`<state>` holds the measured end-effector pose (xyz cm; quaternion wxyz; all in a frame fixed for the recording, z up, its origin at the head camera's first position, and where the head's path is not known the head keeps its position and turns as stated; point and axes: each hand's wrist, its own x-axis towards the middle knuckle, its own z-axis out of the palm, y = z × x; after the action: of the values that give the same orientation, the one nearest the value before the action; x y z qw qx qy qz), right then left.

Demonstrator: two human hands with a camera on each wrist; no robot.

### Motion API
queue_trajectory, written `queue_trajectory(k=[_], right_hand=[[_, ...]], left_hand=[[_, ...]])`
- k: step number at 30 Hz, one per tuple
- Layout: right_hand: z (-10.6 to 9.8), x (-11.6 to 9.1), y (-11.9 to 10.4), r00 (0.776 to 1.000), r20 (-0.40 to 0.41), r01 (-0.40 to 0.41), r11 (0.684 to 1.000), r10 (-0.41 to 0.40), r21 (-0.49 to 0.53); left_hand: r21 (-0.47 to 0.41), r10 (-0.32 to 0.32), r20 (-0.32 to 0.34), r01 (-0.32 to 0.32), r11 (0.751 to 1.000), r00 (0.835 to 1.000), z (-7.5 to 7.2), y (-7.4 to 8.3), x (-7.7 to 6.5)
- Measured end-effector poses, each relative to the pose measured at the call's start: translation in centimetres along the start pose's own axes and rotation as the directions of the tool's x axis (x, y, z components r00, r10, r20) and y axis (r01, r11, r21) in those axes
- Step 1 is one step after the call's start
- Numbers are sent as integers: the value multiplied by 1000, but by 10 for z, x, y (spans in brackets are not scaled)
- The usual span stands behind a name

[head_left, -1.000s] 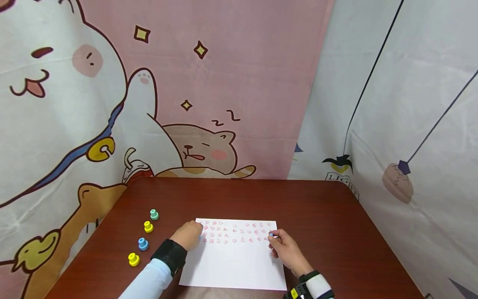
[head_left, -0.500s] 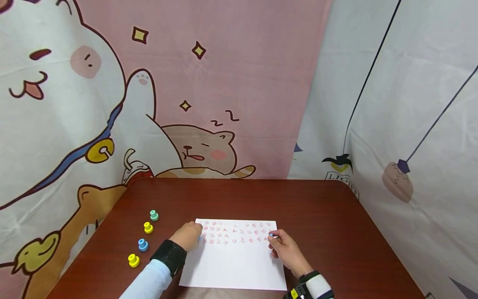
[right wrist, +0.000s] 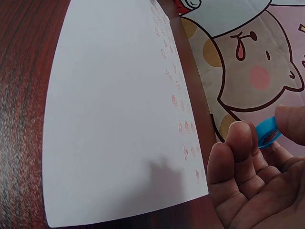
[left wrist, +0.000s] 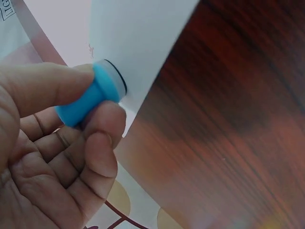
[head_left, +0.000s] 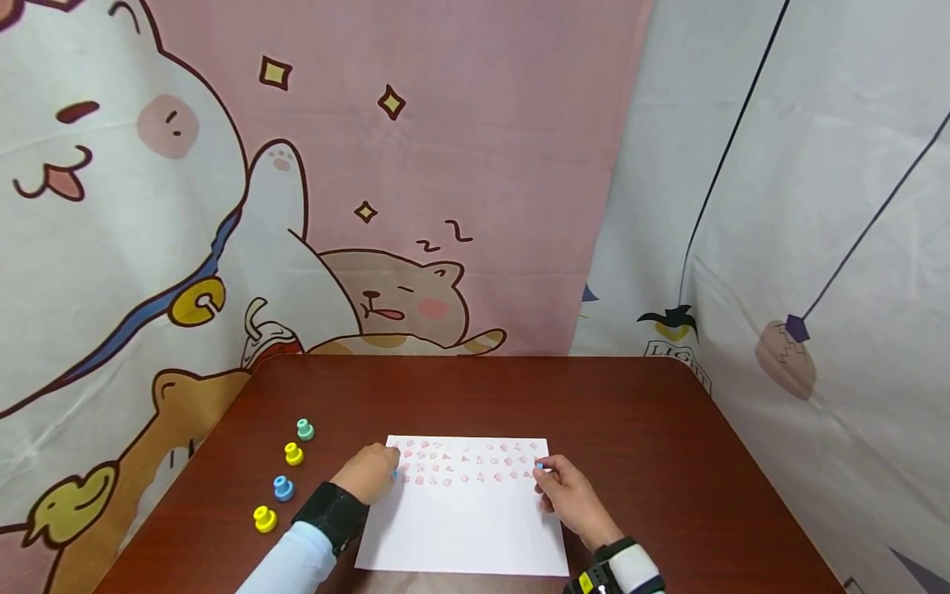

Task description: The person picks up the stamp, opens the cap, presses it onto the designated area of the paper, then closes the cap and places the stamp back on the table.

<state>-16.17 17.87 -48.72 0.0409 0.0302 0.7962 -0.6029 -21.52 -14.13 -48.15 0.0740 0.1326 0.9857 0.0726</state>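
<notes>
My left hand (head_left: 369,473) pinches a blue toy stamp (left wrist: 90,102) between thumb and curled fingers, at the upper left edge of a white sheet of paper (head_left: 460,528). In the left wrist view the stamp is tilted, its black-rimmed end close to the paper. Rows of small reddish prints (head_left: 464,459) run across the sheet's upper part. At the right edge, my right hand (head_left: 573,497) holds another blue stamp (right wrist: 268,130) between thumb and fingertips. Part of a reddish pattern shows on its face, which is turned partly toward the right wrist camera.
Left of the paper, several small stamps stand in a slanting line: a green stamp (head_left: 305,429), a yellow stamp (head_left: 293,454), a blue stamp (head_left: 284,487) and a nearer yellow stamp (head_left: 265,519). The brown table (head_left: 638,412) backs onto cartoon-printed cloth (head_left: 505,165).
My left hand has shifted very slightly left with its stamp. My right hand stays at the paper's right edge, and the head view has tilted a little.
</notes>
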Motion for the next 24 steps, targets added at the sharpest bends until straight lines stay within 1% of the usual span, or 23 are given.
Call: queue_trajectory(k=[6, 10, 13, 17, 20, 21, 24], right_hand=[[-1, 1, -1, 1000, 6, 0, 1000, 0, -21], [-1, 0, 0, 1000, 9, -2, 999, 2, -36], [0, -2, 0, 1000, 6, 0, 1000, 0, -31], [0, -1, -1, 1000, 4, -5, 1000, 5, -25], [0, -1, -1, 1000, -1, -3, 1000, 3, -29], [0, -1, -1, 1000, -4, -1, 1000, 1, -30], [0, -2, -1, 1000, -6, 2, 1000, -2, -27]], left_hand=[[19, 4, -5, -4, 1000, 1000, -1, -1, 4], [16, -26, 34, 26, 1000, 999, 0, -1, 5], [1, -24, 36, 24, 1000, 999, 1, -2, 3], [-33, -23, -3, 23, 999, 1000, -4, -6, -2], [-73, -29, -61, 25, 997, 998, -12, -8, -5], [-89, -27, -87, 19, 996, 996, -15, -8, -6], [-113, 16, -161, -35, 993, 987, -21, -8, -6]])
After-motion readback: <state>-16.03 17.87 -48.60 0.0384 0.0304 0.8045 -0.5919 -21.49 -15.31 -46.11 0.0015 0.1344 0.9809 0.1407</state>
